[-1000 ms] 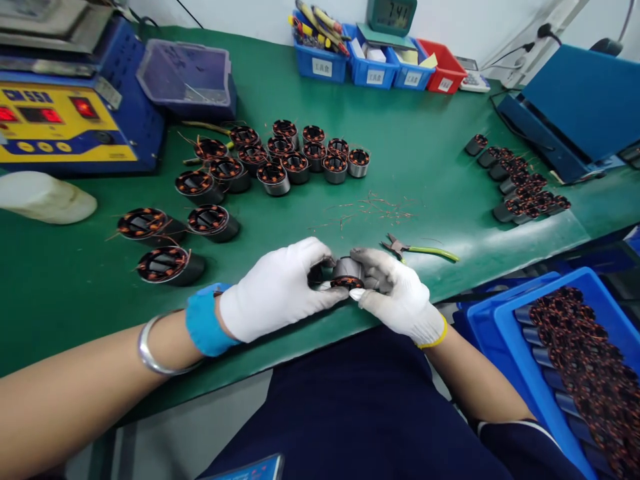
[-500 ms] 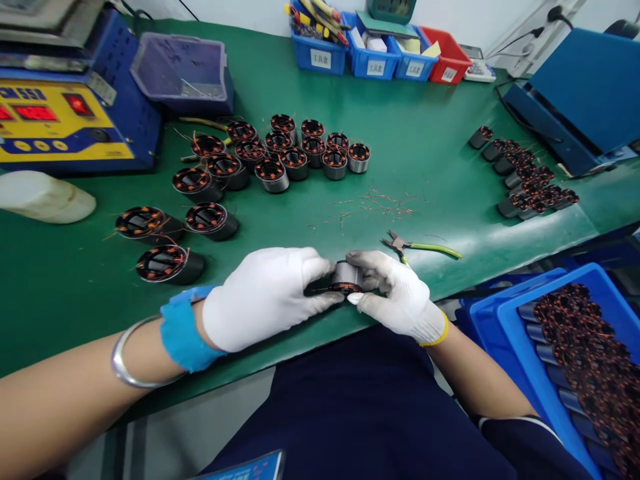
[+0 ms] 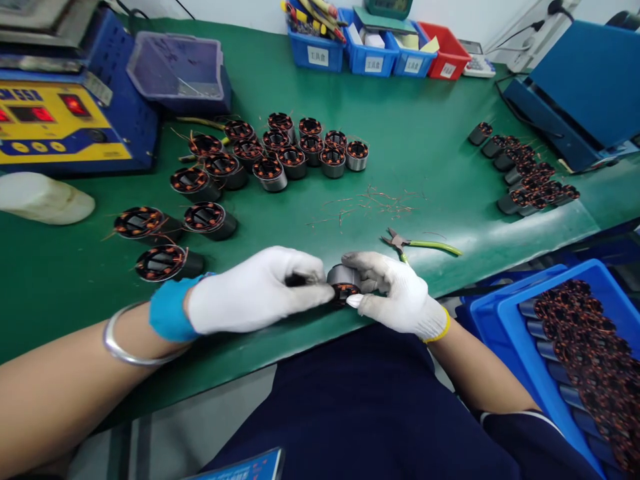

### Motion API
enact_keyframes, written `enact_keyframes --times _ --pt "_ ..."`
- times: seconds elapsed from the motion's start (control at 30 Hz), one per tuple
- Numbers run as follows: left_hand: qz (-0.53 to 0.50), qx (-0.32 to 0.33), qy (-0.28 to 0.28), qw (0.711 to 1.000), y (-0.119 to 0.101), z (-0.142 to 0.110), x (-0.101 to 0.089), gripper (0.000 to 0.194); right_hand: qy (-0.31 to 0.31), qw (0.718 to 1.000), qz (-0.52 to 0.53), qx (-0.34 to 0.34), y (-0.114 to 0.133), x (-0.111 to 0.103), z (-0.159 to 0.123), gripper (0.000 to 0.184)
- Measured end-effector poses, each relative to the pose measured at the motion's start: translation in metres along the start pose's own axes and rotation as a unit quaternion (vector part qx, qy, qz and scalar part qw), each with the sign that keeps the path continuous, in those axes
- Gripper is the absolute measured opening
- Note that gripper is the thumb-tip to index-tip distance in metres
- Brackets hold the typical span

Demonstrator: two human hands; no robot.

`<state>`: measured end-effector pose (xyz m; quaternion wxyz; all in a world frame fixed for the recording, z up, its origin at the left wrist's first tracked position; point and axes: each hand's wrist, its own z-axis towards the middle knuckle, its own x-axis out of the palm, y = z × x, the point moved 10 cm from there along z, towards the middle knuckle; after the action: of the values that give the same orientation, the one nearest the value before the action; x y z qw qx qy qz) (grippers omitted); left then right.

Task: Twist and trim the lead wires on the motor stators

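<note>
In the head view, a wound motor stator (image 3: pixel 343 277) with a grey metal shell and copper windings is tilted near the table's front edge, its wound end towards me. My right hand (image 3: pixel 395 290), in a white glove with greyed fingertips, is closed around its right side. At its left, my gloved left hand (image 3: pixel 260 290) has thumb and fingers drawn together, the tips close to the windings. What they pinch, if anything, is too small to make out. Beyond my right hand lie cutting pliers (image 3: pixel 420 247) with green handles and jaws apart.
Copper wire scraps (image 3: pixel 375 203) lie mid-table. Several stators (image 3: pixel 293 160) stand at the left, and more (image 3: pixel 530 173) at the right. A blue crate (image 3: pixel 505 320) of stators is at lower right. Tool bins (image 3: pixel 317 57) line the back; a yellow-blue device (image 3: pixel 65 127) sits left.
My left hand has shifted slightly left, its fingers drawing closer together. The stator has tipped so that its wound end shows more, with my right hand still on it.
</note>
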<state>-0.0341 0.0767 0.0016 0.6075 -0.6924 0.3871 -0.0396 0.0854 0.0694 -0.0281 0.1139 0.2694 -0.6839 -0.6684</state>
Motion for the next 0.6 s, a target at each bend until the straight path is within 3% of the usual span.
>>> enact_keyframes --times 0.03,0.1,0.13,0.17,0.2,0.23,0.27,0.33,0.4,0.47,0.5,0.57,0.6 --pt "-0.065 -0.003 -0.038 0.997 0.001 -0.001 -0.014 0.033 0.008 0.999 0.045 0.018 -0.002 0.003 0.001 0.056" --pt "-0.193 0.024 -0.187 0.963 0.004 -0.007 -0.055 0.032 0.012 0.99 0.131 0.05 -0.004 0.006 0.003 0.056" --pt "-0.226 0.039 -0.256 0.939 0.007 -0.012 -0.073 0.032 0.005 0.986 0.156 0.065 -0.004 0.007 0.004 0.056" --pt "-0.225 0.044 -0.289 0.93 0.01 -0.015 -0.081 0.033 -0.005 0.983 0.165 0.081 -0.005 0.006 0.005 0.055" --pt "-0.19 0.038 -0.275 0.942 0.01 -0.013 -0.078 0.032 -0.016 0.981 0.166 0.098 -0.007 0.004 0.005 0.055" --pt "-0.129 0.02 -0.223 0.966 0.009 -0.007 -0.065 0.031 -0.028 0.979 0.165 0.113 -0.008 0.003 0.006 0.055" --pt "-0.061 -0.005 -0.146 0.987 0.01 -0.001 -0.045 0.03 -0.037 0.977 0.166 0.125 -0.01 0.001 0.006 0.054" --pt "0.009 -0.04 -0.033 0.999 0.012 0.002 -0.009 0.031 -0.049 0.974 0.172 0.138 -0.011 -0.001 0.007 0.052" --pt "-0.022 -0.057 -0.017 0.998 0.012 0.002 0.007 0.034 -0.057 0.971 0.187 0.134 -0.011 -0.002 0.007 0.05" --pt "-0.122 -0.053 -0.088 0.987 0.011 0.003 -0.001 0.034 -0.06 0.967 0.21 0.127 -0.012 -0.003 0.008 0.048" --pt "-0.184 -0.034 -0.158 0.97 0.012 0.001 -0.016 0.033 -0.063 0.965 0.223 0.127 -0.012 -0.003 0.008 0.048" --pt "-0.286 0.028 -0.322 0.902 0.019 -0.011 -0.053 0.032 -0.065 0.958 0.245 0.133 -0.014 -0.002 0.008 0.049" --pt "-0.305 0.057 -0.377 0.872 0.023 -0.018 -0.066 0.033 -0.065 0.956 0.252 0.137 -0.015 -0.002 0.008 0.05"
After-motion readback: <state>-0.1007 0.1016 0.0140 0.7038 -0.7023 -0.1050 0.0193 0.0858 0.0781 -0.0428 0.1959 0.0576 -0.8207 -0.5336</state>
